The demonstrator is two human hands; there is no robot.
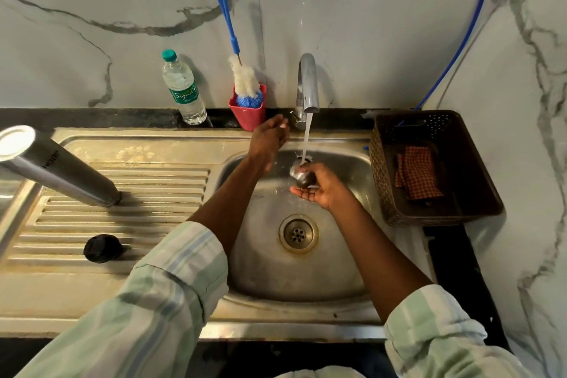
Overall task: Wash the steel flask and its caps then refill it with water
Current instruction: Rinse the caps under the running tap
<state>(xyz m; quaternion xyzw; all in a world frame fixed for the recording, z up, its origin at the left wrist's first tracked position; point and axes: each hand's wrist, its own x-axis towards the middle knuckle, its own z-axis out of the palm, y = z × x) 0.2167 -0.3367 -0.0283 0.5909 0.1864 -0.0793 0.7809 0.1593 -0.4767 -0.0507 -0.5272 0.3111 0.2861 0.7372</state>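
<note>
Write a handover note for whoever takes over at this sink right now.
Right hand holds the steel cap under the running tap. Left hand reaches to the tap's lever, holding nothing.
Steel flask stands upside down on the drainboard; black inner cap lies there too.
Bottle brush sits in the red holder.
Done: cap rinsing under way. Whether flask and black cap are washed, cannot tell.
Left: refill, recap.

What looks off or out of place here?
Nothing spilled or damaged. The steel flask stands mouth-down on the drainboard, apparently draining. Black cap lies alone there; right hand holds the steel cap under the running tap.
</note>
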